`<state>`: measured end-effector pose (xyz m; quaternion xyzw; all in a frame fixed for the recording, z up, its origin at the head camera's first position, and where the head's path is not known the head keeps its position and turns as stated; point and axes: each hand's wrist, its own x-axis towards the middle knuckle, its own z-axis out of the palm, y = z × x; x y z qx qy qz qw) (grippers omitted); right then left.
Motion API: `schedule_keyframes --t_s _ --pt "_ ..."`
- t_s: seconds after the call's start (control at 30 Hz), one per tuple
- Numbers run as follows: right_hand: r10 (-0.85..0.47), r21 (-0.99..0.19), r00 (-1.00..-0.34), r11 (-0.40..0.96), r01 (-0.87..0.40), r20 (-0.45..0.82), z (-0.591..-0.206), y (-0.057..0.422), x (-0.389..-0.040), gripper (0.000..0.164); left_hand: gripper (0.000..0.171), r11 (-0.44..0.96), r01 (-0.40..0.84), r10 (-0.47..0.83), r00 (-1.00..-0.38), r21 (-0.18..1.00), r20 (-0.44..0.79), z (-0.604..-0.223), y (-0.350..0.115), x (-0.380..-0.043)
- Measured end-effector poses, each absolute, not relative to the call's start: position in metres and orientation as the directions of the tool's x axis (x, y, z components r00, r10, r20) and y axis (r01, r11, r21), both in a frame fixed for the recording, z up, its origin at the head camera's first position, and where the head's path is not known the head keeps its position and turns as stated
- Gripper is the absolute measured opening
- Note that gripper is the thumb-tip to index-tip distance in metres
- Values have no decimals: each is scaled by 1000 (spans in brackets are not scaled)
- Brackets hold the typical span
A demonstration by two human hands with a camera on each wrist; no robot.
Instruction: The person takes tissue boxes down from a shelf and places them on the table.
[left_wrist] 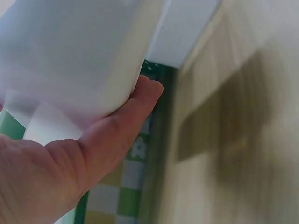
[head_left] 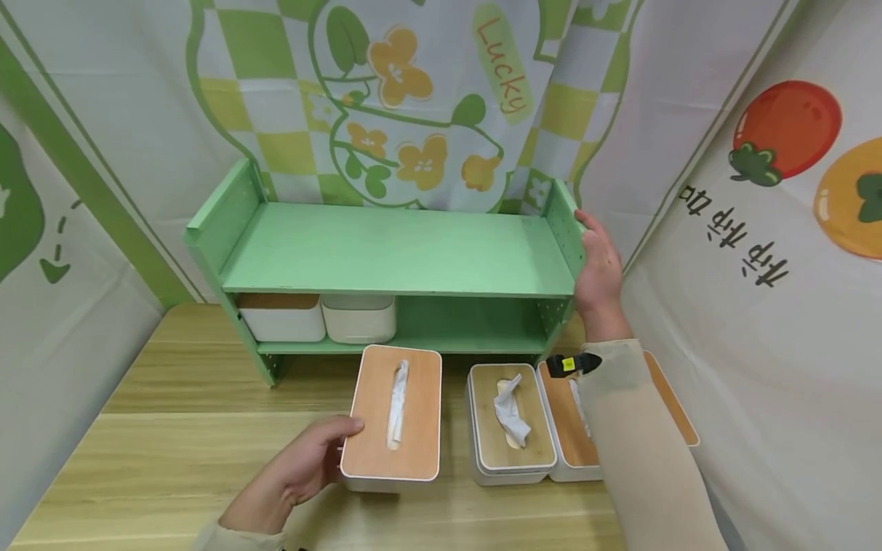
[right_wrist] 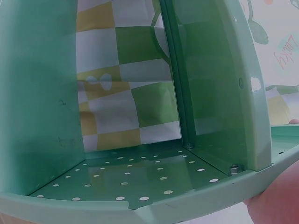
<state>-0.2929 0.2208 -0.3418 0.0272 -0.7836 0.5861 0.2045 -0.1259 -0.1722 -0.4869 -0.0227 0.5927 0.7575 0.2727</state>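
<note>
Left fingers [left_wrist: 119, 125] hold tissue box [head_left: 417, 413], long axis toward green shelf [head_left: 393, 249].

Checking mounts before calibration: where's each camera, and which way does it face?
Head: worn on the head, facing forward and down at the green shelf; left hand, right hand, sleeves show.
Left wrist: worn there, facing held tissue box and tabletop; left hand shows.
Right wrist: worn there, facing into green shelf; part of right hand shows.
Head and right wrist share the green shelf.
</note>
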Motion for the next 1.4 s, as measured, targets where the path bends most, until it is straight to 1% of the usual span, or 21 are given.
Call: schedule_keyframes --t_s 0.13,0.23,0.4,0.53,0.77,0.87,1.07,1.2,1.3,1.4 --pt "195 -908 -916 312 -280 350 -342 220 -292 46 40 -120 -465 351 -846 877 -401 -499 -183 -122" --pt "191 -909 -918 310 -279 347 -342 220 -292 46 48 -96 -473 328 -846 876 -420 -508 -190 -119" --pt "195 -912 -918 300 -280 346 -342 221 -292 46 56 -78 -472 293 -853 878 -432 -518 -198 -117" --pt "195 -909 -917 309 -281 349 -343 221 -292 46 60 -88 -462 296 -858 882 -420 -523 -204 -117" --pt "188 -907 -920 319 -275 345 -342 220 -291 47 53 -123 -466 311 -857 876 -412 -529 -210 -118" --pt "186 -905 -919 321 -278 348 -342 219 -291 47 55 -127 -473 319 -852 872 -416 -530 -212 -118" --pt "188 -903 -915 318 -288 358 -342 219 -292 47 47 -101 -447 308 -864 889 -399 -527 -219 -121" --pt "188 -904 -914 313 -291 360 -342 219 -292 47 56 -68 -418 303 -874 906 -380 -523 -223 -123" --pt "189 -901 -912 321 -293 364 -342 220 -292 47 63 -44 -407 273 -883 912 -381 -518 -222 -124" --pt "192 -899 -911 327 -291 365 -342 220 -293 47 65 -25 -399 237 -893 917 -382 -514 -218 -126"
